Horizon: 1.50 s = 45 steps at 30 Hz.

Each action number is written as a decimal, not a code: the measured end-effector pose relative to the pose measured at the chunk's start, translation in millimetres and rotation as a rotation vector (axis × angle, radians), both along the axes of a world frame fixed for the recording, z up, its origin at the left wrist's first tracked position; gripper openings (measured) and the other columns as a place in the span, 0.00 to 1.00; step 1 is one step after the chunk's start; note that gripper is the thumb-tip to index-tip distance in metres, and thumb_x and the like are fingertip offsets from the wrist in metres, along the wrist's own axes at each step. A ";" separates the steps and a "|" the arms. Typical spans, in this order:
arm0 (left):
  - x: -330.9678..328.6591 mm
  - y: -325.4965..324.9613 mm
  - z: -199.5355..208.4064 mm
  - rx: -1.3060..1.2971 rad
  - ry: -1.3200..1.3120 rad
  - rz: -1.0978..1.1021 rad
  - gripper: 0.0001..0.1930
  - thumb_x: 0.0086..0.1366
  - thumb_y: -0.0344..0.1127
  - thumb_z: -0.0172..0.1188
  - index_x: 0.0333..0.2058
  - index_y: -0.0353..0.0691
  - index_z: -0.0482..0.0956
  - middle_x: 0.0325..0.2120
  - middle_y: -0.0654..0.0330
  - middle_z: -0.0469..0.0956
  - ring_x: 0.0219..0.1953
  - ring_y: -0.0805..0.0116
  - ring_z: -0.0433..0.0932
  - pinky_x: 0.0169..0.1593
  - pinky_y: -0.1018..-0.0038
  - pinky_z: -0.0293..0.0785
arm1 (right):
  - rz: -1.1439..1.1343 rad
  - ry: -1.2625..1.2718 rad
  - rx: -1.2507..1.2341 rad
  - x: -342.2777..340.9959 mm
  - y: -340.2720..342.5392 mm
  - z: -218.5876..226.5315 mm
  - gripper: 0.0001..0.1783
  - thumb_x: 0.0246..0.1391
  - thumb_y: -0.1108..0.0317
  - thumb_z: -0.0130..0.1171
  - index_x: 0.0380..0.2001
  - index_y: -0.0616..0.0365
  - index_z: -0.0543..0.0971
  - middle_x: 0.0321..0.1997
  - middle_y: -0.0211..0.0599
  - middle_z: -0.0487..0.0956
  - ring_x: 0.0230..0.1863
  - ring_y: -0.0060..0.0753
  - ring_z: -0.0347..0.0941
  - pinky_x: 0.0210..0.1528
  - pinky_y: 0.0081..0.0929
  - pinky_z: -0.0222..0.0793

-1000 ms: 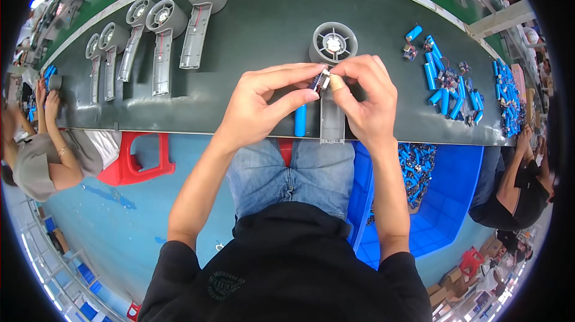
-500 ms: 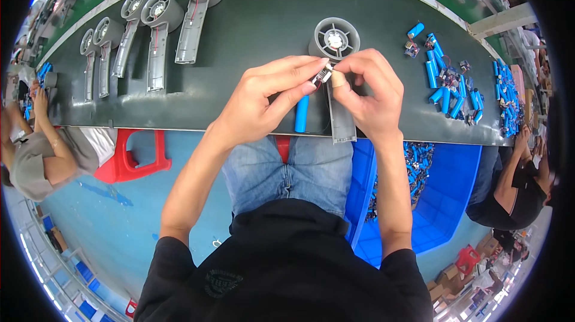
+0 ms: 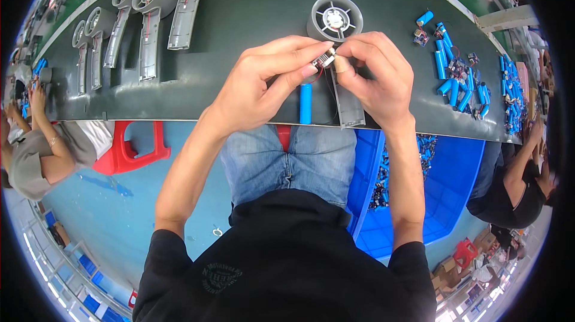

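My left hand (image 3: 254, 82) pinches a small circuit board (image 3: 324, 59) between thumb and fingertips. Thin wires run from it, and a blue cylindrical battery (image 3: 305, 104) stands out just below, at the table's front edge. My right hand (image 3: 381, 76) is closed at the board's other end, thumb against forefinger; what it grips there is too small to make out. A tan covering wraps one of its fingertips. Beneath both hands lies a grey fan housing (image 3: 311, 26), its round head beyond them. The open handle (image 3: 349, 108) reaches toward me, partly hidden by my right hand.
Several similar grey fan housings (image 3: 150, 46) stand in a row at the left. Blue batteries with boards (image 3: 455, 82) are heaped at the right. Below the table edge sits a blue bin (image 3: 446, 202) holding more parts. Co-workers sit on both sides, a red stool (image 3: 123, 154) at left.
The table and its things sit slightly higher in the picture, as the view has shifted. Both hands keep their pinch at the board, with only slight finger movement.
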<state>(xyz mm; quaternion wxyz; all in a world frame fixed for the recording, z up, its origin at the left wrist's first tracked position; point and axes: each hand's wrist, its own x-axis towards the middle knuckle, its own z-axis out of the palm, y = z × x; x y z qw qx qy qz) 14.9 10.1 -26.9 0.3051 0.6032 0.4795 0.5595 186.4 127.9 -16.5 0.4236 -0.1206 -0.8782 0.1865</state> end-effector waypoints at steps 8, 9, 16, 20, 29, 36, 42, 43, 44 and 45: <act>1.4 -2.2 4.5 -0.074 0.012 -0.005 0.16 0.68 0.23 0.54 0.54 0.31 0.78 0.49 0.50 0.79 0.48 0.61 0.79 0.52 0.72 0.74 | -0.003 0.020 -0.036 0.4 -1.2 -2.6 0.11 0.42 0.81 0.69 0.30 0.63 0.78 0.31 0.36 0.79 0.29 0.27 0.75 0.27 0.21 0.71; 2.0 -2.4 5.1 -0.060 0.041 0.017 0.16 0.68 0.23 0.54 0.54 0.31 0.78 0.49 0.50 0.79 0.48 0.61 0.79 0.52 0.73 0.74 | 0.001 0.020 -0.024 -0.9 -1.0 -2.3 0.11 0.42 0.81 0.69 0.30 0.63 0.78 0.31 0.36 0.79 0.28 0.27 0.75 0.26 0.21 0.71; 0.8 -2.2 3.5 -0.054 0.093 0.045 0.16 0.68 0.23 0.54 0.54 0.32 0.78 0.48 0.50 0.80 0.48 0.61 0.79 0.52 0.72 0.74 | -0.007 0.044 0.034 -3.5 -1.3 -6.4 0.12 0.41 0.83 0.68 0.31 0.63 0.78 0.31 0.36 0.79 0.26 0.26 0.72 0.25 0.20 0.68; 1.4 -2.2 3.1 -0.041 0.100 0.064 0.16 0.68 0.23 0.54 0.53 0.32 0.78 0.48 0.50 0.80 0.48 0.62 0.79 0.52 0.73 0.74 | -0.030 0.041 0.063 -5.1 -0.6 -7.1 0.12 0.41 0.83 0.68 0.31 0.63 0.78 0.30 0.35 0.79 0.27 0.26 0.72 0.25 0.20 0.67; -1.6 0.9 1.2 -0.036 0.107 0.022 0.16 0.68 0.21 0.52 0.53 0.31 0.78 0.47 0.51 0.80 0.47 0.64 0.79 0.51 0.74 0.74 | -0.018 0.042 0.102 -4.2 4.8 -12.1 0.12 0.39 0.81 0.69 0.30 0.59 0.79 0.31 0.32 0.80 0.29 0.30 0.74 0.28 0.24 0.68; 1.5 4.9 -3.2 0.039 0.126 0.095 0.15 0.65 0.22 0.56 0.50 0.31 0.80 0.46 0.50 0.80 0.44 0.60 0.81 0.48 0.71 0.77 | -0.008 -0.007 0.088 -3.4 5.4 -5.6 0.12 0.41 0.81 0.69 0.30 0.62 0.79 0.32 0.37 0.79 0.31 0.32 0.76 0.31 0.25 0.72; 4.1 -14.5 11.7 -0.071 0.149 0.329 0.24 0.57 0.29 0.66 0.54 0.32 0.75 0.46 0.50 0.76 0.45 0.57 0.77 0.50 0.68 0.74 | -0.303 -0.107 -0.625 20.7 -38.4 10.0 0.12 0.53 0.73 0.67 0.41 0.64 0.81 0.28 0.24 0.74 0.26 0.13 0.62 0.26 0.15 0.59; 7.8 -16.5 11.7 -0.152 0.152 0.412 0.25 0.57 0.30 0.66 0.54 0.32 0.75 0.44 0.50 0.75 0.44 0.56 0.76 0.49 0.67 0.73 | -0.358 -0.193 -0.955 24.5 -42.1 11.0 0.11 0.57 0.72 0.65 0.42 0.66 0.81 0.27 0.20 0.73 0.25 0.10 0.60 0.25 0.14 0.56; 11.1 -16.2 8.7 -0.137 0.218 0.418 0.24 0.57 0.32 0.66 0.52 0.31 0.76 0.43 0.50 0.74 0.45 0.54 0.74 0.50 0.65 0.71 | -0.333 -0.282 -0.939 27.3 -45.0 15.4 0.11 0.59 0.70 0.64 0.42 0.67 0.81 0.25 0.18 0.72 0.24 0.09 0.59 0.24 0.13 0.54; 13.4 -14.0 5.2 -0.123 0.285 0.423 0.23 0.57 0.33 0.67 0.50 0.31 0.77 0.42 0.50 0.73 0.46 0.53 0.72 0.51 0.64 0.70 | -0.312 -0.370 -0.921 27.8 -46.1 17.8 0.11 0.61 0.69 0.62 0.42 0.68 0.81 0.24 0.16 0.70 0.23 0.07 0.58 0.24 0.13 0.53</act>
